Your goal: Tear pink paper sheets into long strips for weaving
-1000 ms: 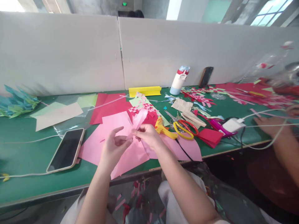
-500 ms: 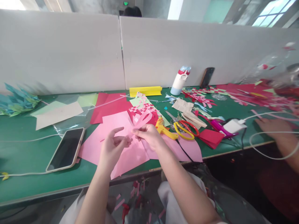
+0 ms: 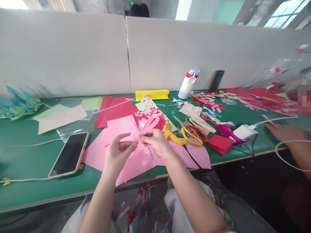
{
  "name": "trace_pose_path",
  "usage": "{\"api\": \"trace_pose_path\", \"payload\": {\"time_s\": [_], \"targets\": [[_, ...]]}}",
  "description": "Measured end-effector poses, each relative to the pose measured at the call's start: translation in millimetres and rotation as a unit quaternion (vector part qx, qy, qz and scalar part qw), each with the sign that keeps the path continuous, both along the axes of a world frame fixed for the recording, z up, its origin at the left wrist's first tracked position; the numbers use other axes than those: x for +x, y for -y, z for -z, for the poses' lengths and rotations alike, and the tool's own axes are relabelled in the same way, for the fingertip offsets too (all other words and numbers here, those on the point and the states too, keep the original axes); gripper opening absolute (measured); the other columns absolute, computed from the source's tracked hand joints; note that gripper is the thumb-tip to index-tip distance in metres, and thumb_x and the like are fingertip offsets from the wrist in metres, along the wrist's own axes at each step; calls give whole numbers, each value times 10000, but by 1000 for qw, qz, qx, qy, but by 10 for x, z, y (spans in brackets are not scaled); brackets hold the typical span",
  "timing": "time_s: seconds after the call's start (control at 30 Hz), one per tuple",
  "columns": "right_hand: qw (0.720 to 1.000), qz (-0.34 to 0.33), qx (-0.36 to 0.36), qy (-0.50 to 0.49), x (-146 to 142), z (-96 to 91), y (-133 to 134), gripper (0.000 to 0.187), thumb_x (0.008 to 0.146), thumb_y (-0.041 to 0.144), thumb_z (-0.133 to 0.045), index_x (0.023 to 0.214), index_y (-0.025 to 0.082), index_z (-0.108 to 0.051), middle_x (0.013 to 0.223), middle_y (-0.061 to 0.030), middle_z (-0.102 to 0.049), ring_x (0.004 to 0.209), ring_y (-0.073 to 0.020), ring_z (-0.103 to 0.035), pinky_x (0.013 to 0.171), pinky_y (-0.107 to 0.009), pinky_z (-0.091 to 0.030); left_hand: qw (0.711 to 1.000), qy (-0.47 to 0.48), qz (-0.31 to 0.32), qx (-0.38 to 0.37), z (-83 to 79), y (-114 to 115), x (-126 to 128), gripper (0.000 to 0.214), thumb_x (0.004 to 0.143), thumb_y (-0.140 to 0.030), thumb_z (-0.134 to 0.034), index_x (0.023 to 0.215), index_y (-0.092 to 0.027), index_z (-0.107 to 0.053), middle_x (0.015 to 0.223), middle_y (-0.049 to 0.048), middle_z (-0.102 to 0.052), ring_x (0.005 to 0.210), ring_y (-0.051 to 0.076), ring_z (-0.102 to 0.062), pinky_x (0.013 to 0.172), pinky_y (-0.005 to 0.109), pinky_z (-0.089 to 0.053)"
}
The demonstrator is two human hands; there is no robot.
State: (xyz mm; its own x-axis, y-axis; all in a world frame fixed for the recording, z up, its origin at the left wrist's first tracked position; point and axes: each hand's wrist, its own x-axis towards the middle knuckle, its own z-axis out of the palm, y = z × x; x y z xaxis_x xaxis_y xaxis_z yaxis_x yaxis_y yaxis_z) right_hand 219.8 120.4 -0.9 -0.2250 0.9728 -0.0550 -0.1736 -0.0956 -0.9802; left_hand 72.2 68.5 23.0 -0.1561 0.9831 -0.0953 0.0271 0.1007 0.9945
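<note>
My right hand (image 3: 154, 139) pinches a looped pink paper strip (image 3: 152, 124) between thumb and fingers; the loop points up and to the right. Close by on the left, my left hand (image 3: 120, 149) has its thumb pressed to a fingertip, with the index finger held apart; what it pinches, if anything, is too small to tell. Both hands are above pink paper sheets (image 3: 128, 171) spread on the green table. Just right of my right hand lie a yellow glue gun (image 3: 173, 137) and scissors (image 3: 191, 134) with yellow and red handles.
A phone (image 3: 70, 155) lies at left, with cables beside it. Red paper (image 3: 110, 111), checkered pink pieces (image 3: 152, 111) and a folded yellow sheet (image 3: 152, 94) are behind. A white bottle (image 3: 188, 84) stands near the partition (image 3: 184, 51). Another person's hand (image 3: 279, 131) rests at right.
My hands and the looped strip stay almost in place. The white cable loop near the other person's arm has shifted right, and the view has moved very slightly.
</note>
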Motion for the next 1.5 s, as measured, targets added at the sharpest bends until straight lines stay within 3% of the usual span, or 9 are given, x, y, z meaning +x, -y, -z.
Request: {"api": "trace_pose_path", "payload": {"time_s": [0.23,1.5], "targets": [[1000,1,-3,-12,-5,-13,3,276,550,348,-824,639,129,-683,531,3,-587,489,-89,-513,509,-239,-426,1000,-15,-5,-7,37,-21,-21,506,625,-317,-769,1077,-175,-591,739,43,-746,731,198,-695,769,353,-535],[1000,-11,5,-7,-6,6,7,280,567,368,-815,662,134,-693,538,3,-587,499,-92,-522,509,-244,-427,1000,14,2,-21,3,-13,-24,488,596,-273,-780,1036,-143,-614,684,47,-742,689,184,-691,716,310,-549]]}}
